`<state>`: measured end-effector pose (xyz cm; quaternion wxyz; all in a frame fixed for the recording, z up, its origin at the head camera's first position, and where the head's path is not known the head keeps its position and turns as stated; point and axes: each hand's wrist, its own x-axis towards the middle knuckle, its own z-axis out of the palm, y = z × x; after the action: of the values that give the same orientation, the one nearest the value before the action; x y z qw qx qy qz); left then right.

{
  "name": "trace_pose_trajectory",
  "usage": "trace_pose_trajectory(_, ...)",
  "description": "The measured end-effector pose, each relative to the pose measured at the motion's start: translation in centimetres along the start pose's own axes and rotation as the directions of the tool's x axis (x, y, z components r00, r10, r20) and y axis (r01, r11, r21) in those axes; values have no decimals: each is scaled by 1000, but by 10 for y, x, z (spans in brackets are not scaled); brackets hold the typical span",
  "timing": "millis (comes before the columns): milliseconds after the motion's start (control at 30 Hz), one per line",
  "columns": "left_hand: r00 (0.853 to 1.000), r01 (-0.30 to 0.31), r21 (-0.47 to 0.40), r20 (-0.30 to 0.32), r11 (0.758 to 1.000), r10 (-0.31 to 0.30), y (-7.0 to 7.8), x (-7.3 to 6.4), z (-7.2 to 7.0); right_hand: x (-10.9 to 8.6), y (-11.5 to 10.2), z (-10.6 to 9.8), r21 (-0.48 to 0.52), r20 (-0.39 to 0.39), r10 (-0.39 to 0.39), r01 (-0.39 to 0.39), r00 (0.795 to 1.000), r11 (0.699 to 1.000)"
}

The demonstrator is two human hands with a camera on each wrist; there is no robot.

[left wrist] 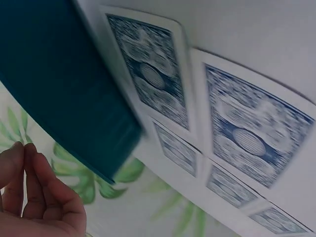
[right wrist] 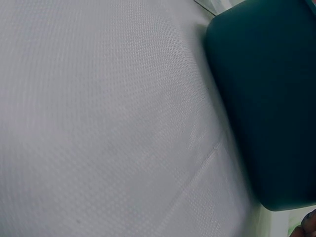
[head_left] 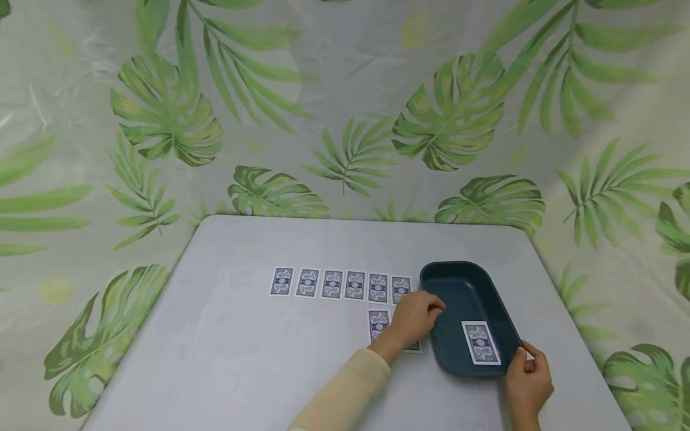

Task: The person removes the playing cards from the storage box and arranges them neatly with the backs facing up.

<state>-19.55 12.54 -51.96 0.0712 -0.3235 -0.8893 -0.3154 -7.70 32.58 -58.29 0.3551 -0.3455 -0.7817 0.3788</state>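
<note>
A dark teal tray (head_left: 458,299) stands on the table's right side, with one blue-backed playing card (head_left: 482,343) lying face down in it. My right hand (head_left: 529,380) grips the tray's near right corner, thumb on the rim. Over the tray's left rim is my left hand (head_left: 414,315), with no card visible in it. In the left wrist view its fingers (left wrist: 42,170) are loosely bent, their tips close to the thumb. Beneath that hand lie two face-down cards, the left card (head_left: 378,322) partly covered and the right card (head_left: 414,346) mostly hidden.
A row of several face-down cards (head_left: 332,284) stretches left from the tray across the white-covered table (head_left: 226,359). Behind the table hangs a leaf-patterned sheet (head_left: 356,90). The tray's outer wall (right wrist: 266,108) fills the right of the right wrist view.
</note>
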Motion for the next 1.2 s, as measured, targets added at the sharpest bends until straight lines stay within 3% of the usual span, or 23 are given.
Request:
trace_pose_trajectory(133, 996, -79, 93, 39, 993, 75, 14, 6, 15, 0, -1, 0, 0, 0, 9, -9, 1000, 1000)
trace_pose_trajectory(267, 981, -135, 123, 154, 983, 115, 23, 12, 30, -1, -1, -1, 3, -4, -4, 4, 1000, 1000)
trace_pose_trajectory(367, 961, -140, 135, 257, 981, 102, 29, 18, 41, -1, -1, -1, -2, 2, -2, 2, 1000, 1000)
trace_pose_trajectory(467, 949, -118, 189, 311, 975, 54, 36, 23, 52, -1, -1, -1, -8, 0, 6, -6, 1000, 1000)
trace_pose_trajectory(600, 951, -52, 260, 309, 964, -33, 45, 30, 66, -1, -3, -2, -3, -8, 13, -13, 1000, 1000)
trace_pose_trajectory(733, 947, 38, 256, 301, 966, -116, 50, 32, 77, -1, -5, -2, -1, -6, 8, -8, 1000, 1000)
trace_pose_trajectory(867, 938, 53, 283, 315, 958, -145, 53, 31, 84, -1, -4, -2, -10, -4, -5, 5, 1000, 1000)
trace_pose_trajectory(1067, 920, 76, 390, 328, 918, -215, 59, 30, 95, -1, -1, -1, -3, -8, -22, 22, 1000, 1000)
trace_pose_trajectory(1200, 917, 70, 444, 325, 893, -234, 62, 29, 101, -1, -1, -1, -3, -4, -17, 17, 1000, 1000)
